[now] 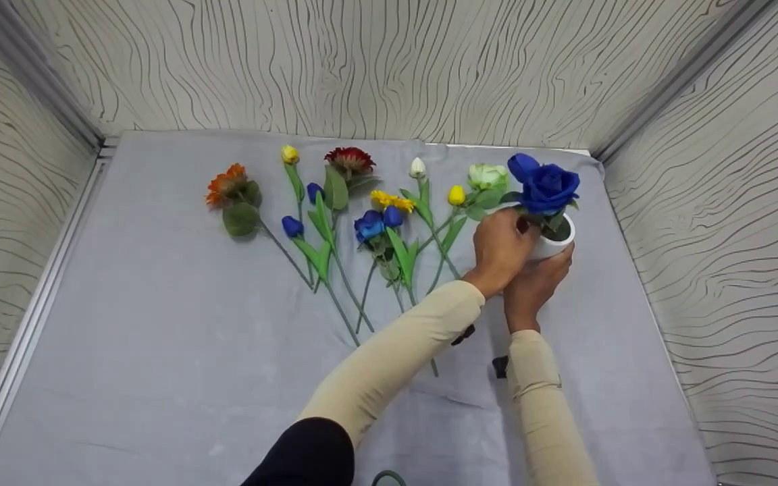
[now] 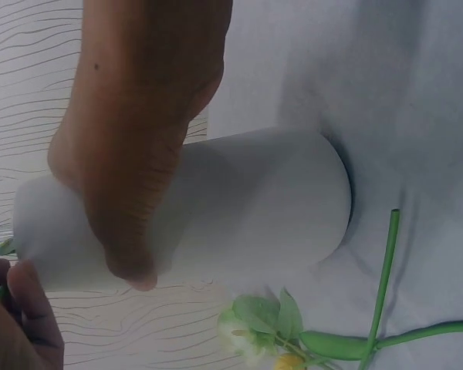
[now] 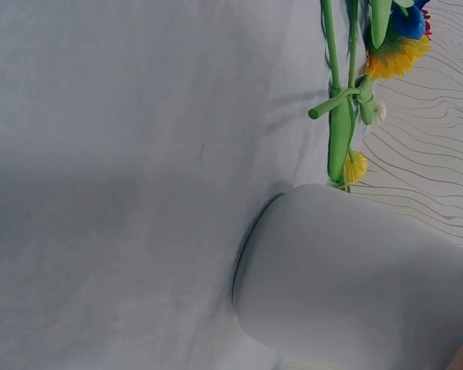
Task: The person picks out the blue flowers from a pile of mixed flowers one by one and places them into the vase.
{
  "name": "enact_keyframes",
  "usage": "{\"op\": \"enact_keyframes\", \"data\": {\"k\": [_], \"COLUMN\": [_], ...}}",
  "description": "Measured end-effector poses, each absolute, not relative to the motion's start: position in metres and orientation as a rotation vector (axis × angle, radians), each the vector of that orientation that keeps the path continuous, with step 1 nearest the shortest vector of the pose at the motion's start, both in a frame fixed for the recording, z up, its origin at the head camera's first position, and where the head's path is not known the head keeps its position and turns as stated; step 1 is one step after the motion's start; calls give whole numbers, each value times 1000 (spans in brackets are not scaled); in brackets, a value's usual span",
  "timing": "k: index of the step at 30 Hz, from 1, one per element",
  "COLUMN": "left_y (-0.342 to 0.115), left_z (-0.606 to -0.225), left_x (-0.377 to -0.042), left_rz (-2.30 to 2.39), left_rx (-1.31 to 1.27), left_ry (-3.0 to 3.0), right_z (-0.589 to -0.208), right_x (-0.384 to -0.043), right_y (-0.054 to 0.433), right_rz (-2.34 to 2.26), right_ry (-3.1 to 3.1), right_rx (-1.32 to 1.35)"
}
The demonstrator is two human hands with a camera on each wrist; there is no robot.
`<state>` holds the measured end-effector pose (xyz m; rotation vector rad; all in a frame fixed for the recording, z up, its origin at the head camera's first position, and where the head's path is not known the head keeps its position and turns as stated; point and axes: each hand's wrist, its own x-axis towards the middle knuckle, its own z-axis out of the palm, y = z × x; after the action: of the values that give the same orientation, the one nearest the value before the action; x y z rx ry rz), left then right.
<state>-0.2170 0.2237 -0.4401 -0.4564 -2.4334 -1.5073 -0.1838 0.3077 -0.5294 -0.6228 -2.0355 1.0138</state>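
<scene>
A white vase stands upright on the grey cloth at the right, with a dark opening. My right hand grips it from the front, and in the left wrist view that hand wraps round the upper wall. At the rim my left hand pinches the stem of a blue rose, whose bloom stands above the vase. A smaller blue bloom sits against the rose. The lower stem is hidden by the left fingers and the vase. In the right wrist view the vase fills the lower right.
Artificial flowers lie left of the vase: an orange flower, a dark red one, a yellow one, a pale green bloom, a white tulip and several blue and yellow tulips. Patterned walls enclose the table.
</scene>
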Motion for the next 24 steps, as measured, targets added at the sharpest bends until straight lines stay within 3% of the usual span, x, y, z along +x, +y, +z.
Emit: {"op": "enact_keyframes", "data": {"k": [14,24], "left_y": [222,223], "left_z": [-447,-449], "left_x": [-217,-219], "left_rz": [-1758,-1682], "left_rx": [-516,-488], "left_ry": [-2299,-2348], "right_z": [-531,-531], "right_x": [-181,-183], "right_y": [307,305], "right_rz": [1008,1032], "right_ry": [-2066,-2043], "right_rx": [-627,-617]}}
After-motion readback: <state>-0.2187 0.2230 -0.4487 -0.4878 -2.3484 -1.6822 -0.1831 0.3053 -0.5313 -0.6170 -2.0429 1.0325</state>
